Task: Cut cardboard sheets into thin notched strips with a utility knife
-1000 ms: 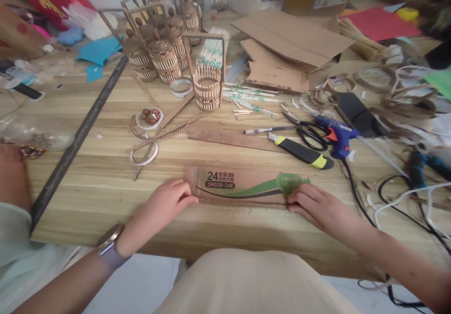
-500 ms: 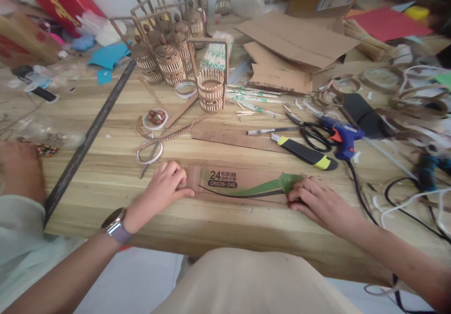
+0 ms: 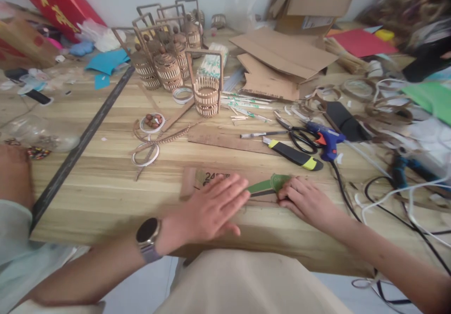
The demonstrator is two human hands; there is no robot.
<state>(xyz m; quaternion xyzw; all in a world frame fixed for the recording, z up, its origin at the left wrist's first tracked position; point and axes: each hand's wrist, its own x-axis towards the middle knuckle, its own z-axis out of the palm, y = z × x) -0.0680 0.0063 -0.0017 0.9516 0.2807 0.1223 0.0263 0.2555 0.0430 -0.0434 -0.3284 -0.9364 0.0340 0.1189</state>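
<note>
A printed strip of cardboard (image 3: 262,189) with a green band lies flat on the table near its front edge. My left hand (image 3: 211,206), a watch on its wrist, is stretched out with straight fingers over the strip's left half and hides part of the print; whether it touches cannot be told. At the strip's right end my right hand (image 3: 301,196) is closed, its bent fingers gripping the end. Beyond the strip lie a yellow and black utility knife (image 3: 294,154), black-handled scissors (image 3: 303,138), a pen (image 3: 266,134) and a narrow brown cardboard strip (image 3: 229,143).
Several small stick baskets (image 3: 169,72) with tall handles stand at the back left, one basket (image 3: 206,99) nearer. A blue glue gun (image 3: 327,140) with cables is at right. Tape rolls (image 3: 146,154) lie left of centre. Another person's arm (image 3: 14,178) rests at far left.
My left hand has let go of the strip's left end and moved right, opening out flat over the strip. My right hand keeps its hold. The camera view has shifted slightly.
</note>
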